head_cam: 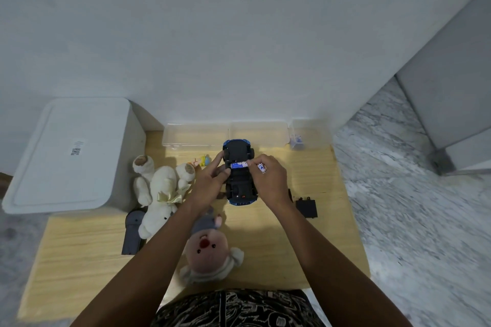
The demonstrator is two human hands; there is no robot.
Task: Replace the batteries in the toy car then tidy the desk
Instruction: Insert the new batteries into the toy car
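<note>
A blue toy car (240, 152) lies upside down over the wooden desk (268, 244), its black underside up and its battery bay open. My left hand (211, 182) grips the car's left side. My right hand (268, 180) pinches a blue-and-white battery (240, 165) lying across the bay, and holds a second white battery (261, 168) in its curled fingers. The black battery cover (307, 208) lies on the desk to the right of the car.
Clear plastic boxes (228, 133) line the desk's back edge; the small right one (309, 133) holds batteries. A white lidded bin (69, 154) stands at left. A white plush (159, 194), a pink plush (208, 252), a grey device (132, 231) and small colourful toys (202, 160) lie on the desk.
</note>
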